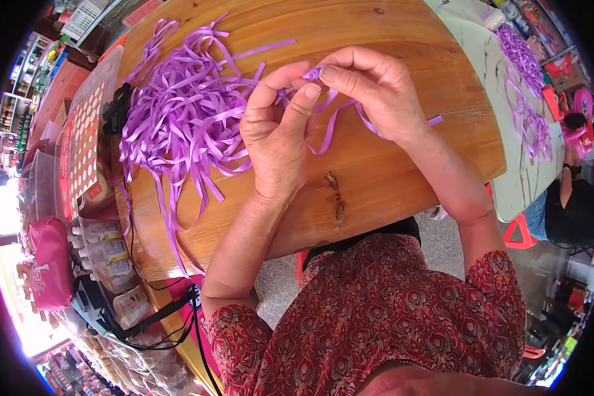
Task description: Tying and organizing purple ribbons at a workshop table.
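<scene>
Above the wooden table (402, 191), my left hand (277, 125) and my right hand (379, 89) meet at their fingertips. Both pinch a purple ribbon (312, 74), which is bunched into a small fold or knot between them. One length of this ribbon hangs in a loop below my fingers, and an end shows past my right wrist. Part of the ribbon is hidden behind my hands. To the left of my left hand lies a big tangled heap of purple ribbon strips (185, 112), some trailing over the near table edge.
A white marbled table (508, 178) at the right bears more purple ribbon (528, 119). Beyond it sits another person (574, 204) in dark clothing. Along the left edge stand a dotted box (86, 138), a pink pouch (49, 264), plastic containers (109, 261) and black cables (195, 323).
</scene>
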The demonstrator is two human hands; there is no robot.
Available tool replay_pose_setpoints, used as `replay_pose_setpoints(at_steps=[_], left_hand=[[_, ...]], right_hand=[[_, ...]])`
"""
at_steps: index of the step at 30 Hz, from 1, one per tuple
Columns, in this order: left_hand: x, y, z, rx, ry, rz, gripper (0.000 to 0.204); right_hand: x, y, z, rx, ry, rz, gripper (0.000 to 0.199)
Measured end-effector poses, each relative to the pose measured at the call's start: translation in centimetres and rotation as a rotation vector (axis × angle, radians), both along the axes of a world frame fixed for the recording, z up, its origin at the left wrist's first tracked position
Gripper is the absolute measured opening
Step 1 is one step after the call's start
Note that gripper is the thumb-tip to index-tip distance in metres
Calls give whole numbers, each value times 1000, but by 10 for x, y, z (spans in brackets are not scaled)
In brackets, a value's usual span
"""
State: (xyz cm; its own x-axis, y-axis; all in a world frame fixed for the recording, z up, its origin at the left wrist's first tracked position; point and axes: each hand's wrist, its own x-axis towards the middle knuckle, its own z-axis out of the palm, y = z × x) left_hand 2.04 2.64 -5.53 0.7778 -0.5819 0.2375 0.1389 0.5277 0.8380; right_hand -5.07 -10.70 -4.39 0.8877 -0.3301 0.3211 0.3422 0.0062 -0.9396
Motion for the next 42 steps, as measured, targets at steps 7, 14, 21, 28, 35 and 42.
replay_pose_setpoints(at_steps=[7,14,21,28,35,42], left_hand=[[3,0,-8,29,-52,40,22],[5,-2,-11,34,-159,79,22],[8,-2,-14,27,-137,60,19],[7,-5,-8,22,-81,51,11],[11,-4,1,-77,-22,-33,4],[23,1,37,-193,299,-2,6]], right_hand=[[0,2,-2,60,6,74,15],[-2,-2,0,93,18,156,16],[2,-5,-3,109,24,197,17],[5,-8,-9,47,129,154,18],[7,1,-6,-194,97,6,36],[-3,23,-9,-183,186,320,40]])
